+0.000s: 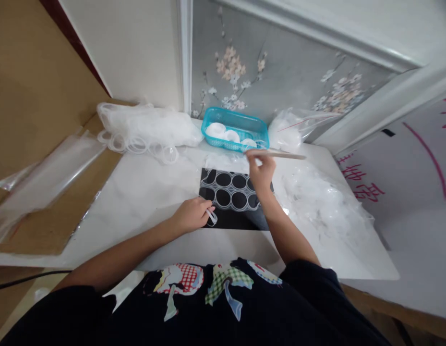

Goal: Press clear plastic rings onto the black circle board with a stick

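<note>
My left hand (193, 215) is closed on a few thin, translucent white rings (211, 217), which poke out past its fingertips. It rests by the left edge of a black mat (232, 220). On the mat lies a clear tray (230, 188) with rows of round openings. My right hand (262, 169) is raised over the tray's right side, pinching a thin, flat, pale stick (285, 154) that points right. Just behind that hand stands a turquoise plastic basket (237, 115) with several white round pieces (215, 129) in it.
A heap of clear rings in plastic (147, 126) lies at the back left, loose rings (169, 154) before it. Flat clear bags (53, 178) lie on cardboard at left. Another plastic bag (285, 130) stands right of the basket. Clear plastic pieces (327, 202) cover the table's right side.
</note>
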### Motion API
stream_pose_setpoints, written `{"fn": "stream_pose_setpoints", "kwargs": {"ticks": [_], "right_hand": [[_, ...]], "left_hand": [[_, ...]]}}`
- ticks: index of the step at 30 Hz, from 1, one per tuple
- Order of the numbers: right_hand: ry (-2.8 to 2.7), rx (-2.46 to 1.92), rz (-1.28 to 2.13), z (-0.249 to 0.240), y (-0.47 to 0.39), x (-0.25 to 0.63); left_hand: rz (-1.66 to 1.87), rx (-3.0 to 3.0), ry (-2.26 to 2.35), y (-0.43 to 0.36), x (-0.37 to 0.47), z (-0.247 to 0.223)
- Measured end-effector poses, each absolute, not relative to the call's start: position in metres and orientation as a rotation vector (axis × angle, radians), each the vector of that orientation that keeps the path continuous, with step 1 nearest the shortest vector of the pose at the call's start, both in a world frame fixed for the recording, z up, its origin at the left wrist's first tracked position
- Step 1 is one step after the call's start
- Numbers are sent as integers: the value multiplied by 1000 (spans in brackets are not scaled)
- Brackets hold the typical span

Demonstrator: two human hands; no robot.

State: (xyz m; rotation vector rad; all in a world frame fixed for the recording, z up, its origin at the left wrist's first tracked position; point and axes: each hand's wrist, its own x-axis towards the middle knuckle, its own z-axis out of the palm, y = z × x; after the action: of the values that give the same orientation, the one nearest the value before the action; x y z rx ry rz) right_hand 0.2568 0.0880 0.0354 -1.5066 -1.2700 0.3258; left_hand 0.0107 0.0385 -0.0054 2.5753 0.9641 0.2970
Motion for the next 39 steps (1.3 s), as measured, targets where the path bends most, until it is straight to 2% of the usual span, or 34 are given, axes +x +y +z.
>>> {"fn": "stream_pose_setpoints", "kwargs": {"ticks": [2,5,9,11,15,17,19,23,27,33,39], "right_hand": [[-1348,-1420,686,47,65,250],[-1177,-1231,1134,66,33,241],[-1007,-1032,1281,99,13,243],[-986,-978,1256,113,7,247],[-1004,-887,1155,127,-5,253],[-1009,-862,1114,130,-10,257],[-992,-853,1106,131,-14,260],[-955,-816,1137,134,-17,264],[-1001,-767,1219,135,-18,265],[-1308,-805,1359,137,-11,273],[-1786,-1384,1131,101,26,284]], "left_hand": [[546,2569,754,47,8,3],[1072,2457,390,50,13,24],[1424,2186,528,36,34,65],[1419,2057,643,29,44,91],[1551,1986,521,22,59,139],[1569,2062,528,21,64,155],[1440,2261,607,21,69,164],[1215,2550,727,24,78,165],[1315,2645,659,32,84,157],[1284,2597,629,48,78,156],[1383,2477,768,62,69,156]]}}
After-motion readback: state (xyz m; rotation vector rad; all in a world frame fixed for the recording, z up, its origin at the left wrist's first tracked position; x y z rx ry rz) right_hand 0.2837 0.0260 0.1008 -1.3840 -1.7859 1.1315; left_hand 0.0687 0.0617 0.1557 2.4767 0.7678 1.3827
